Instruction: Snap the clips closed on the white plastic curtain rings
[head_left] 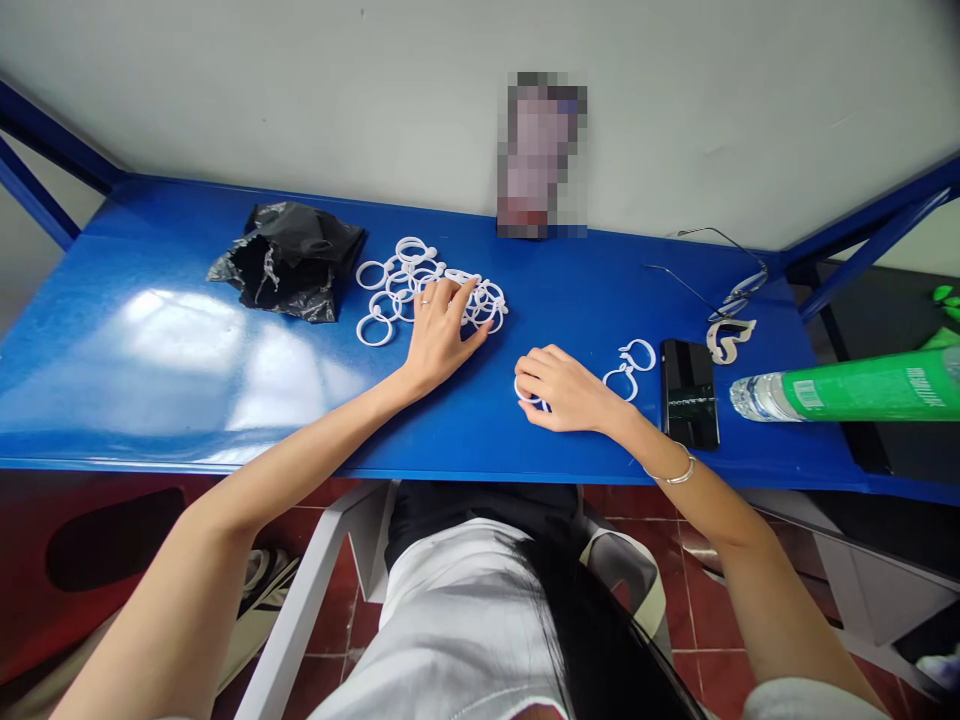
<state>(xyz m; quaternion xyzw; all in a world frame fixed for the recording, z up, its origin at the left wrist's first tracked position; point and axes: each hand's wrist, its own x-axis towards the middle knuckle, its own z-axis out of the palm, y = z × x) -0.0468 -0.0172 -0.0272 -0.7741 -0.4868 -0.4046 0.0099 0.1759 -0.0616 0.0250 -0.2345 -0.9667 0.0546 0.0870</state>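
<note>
Surface: we saw a glossy blue table (150, 380) with blue frame struts at both ends.
Room: a pale wall (300, 90) stood behind the table, and we made out a red tiled floor (705, 600) beneath it.
Left hand: our left hand (442, 330) lay flat, fingers spread apart, on the pile of white rings (405, 275).
Pile: it sat at the middle back of the table, just right of a crumpled black bag (289, 260). We saw it stretch left to right along the table.
Right hand: our right hand (562, 390) was curled, fingers together, and pinched a single white ring (521, 392) near the front edge.
Ring's facing: mostly hidden; we could not tell.
Nearby: two linked rings (630, 365) lay flat just beside the right hand, then a dark phone (688, 392), long axis front to back.
Far right: a green-labelled bottle (847, 390) lay on its side, pointing left.
</note>
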